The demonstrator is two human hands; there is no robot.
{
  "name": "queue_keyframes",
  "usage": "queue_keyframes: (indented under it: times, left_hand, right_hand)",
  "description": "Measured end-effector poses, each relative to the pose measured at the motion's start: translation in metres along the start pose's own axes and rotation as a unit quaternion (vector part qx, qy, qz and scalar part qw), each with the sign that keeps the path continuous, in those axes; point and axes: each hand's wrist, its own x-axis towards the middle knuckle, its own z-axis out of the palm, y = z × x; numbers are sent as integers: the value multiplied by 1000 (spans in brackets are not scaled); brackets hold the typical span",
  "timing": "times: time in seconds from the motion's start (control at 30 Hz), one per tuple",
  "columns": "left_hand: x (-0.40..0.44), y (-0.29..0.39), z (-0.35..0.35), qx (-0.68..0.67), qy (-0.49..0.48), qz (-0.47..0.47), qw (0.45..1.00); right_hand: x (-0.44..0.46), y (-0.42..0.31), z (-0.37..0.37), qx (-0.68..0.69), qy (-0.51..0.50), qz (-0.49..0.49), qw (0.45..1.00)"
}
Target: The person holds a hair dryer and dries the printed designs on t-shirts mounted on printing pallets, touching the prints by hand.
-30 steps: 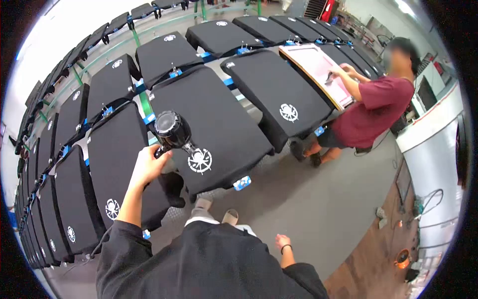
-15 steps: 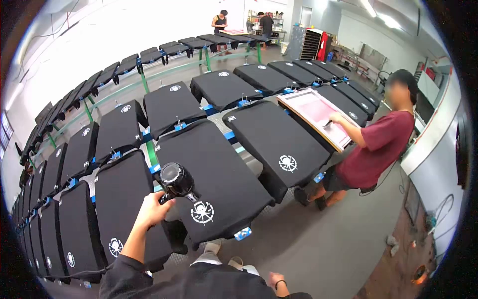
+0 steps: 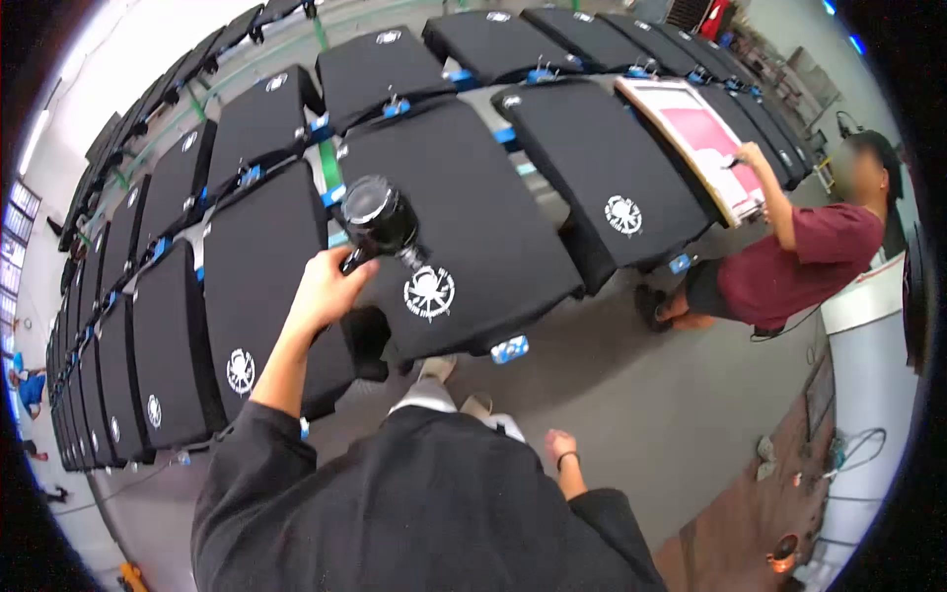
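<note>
While the left hand (image 3: 330, 293) gripped its handle, the black blower (image 3: 380, 215) lay forward of both hands, just beyond the left fist. Item, barrel: long axis aslant, from the round rear end, away and to the left, to the nozzle (image 3: 413, 257), nearer the wearer and to the right. Item, white print (image 3: 430, 294): round, on the near end of a black garment (image 3: 449, 192), just off the nozzle in its line; height of the nozzle above the cloth, not legible. Item, right hand (image 3: 560, 443): low at the wearer's right side, fingers loosely curled, nothing visible in the grasp, dark band (image 3: 566, 458) at the wrist; well apart from blower and print. Nearer hand to both: the left. Item, adjoining garment (image 3: 612, 168): to the right, similar print (image 3: 623, 214). Item, co-worker (image 3: 814, 242): farther right, one hand over a pink-and-white framed screen (image 3: 725, 209).
</note>
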Motion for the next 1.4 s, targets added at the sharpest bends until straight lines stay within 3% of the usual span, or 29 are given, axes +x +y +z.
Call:
queue_keyframes:
  times: [0.03,0.13,0.23,0.43,0.53,0.7,0.9,1.07,1.17,1.4]
  left_hand:
    - [0,-1,4,-7,-10,-17,1000]
    - [-12,21,6,-25,-37,-26,999]
    - [-24,26,5,-65,-87,-53,993]
    - [-49,27,-16,-4,-117,-109,987]
    - [-47,16,-17,22,-72,-97,992]
    - [-21,-2,-4,9,4,-65,998]
    - [-9,22,17,-7,-28,-46,999]
    - [-25,39,20,-36,-115,-63,991]
    - [-41,39,12,-46,-148,-70,985]
    - [-56,22,-13,20,-59,-81,995]
  right_hand:
    - [-17,-22,-2,203,15,104,974]
    - [-31,-44,-7,210,42,151,965]
    - [-30,-31,-6,237,51,126,962]
    - [-37,-20,-16,204,33,187,961]
    - [-26,-3,-18,200,22,181,963]
    - [-29,-36,-21,184,14,183,966]
    - [-30,-44,-19,224,45,173,958]
    - [-29,-13,-14,216,49,156,963]
    - [-37,-4,-15,192,40,200,960]
    - [-52,2,-8,207,47,233,949]
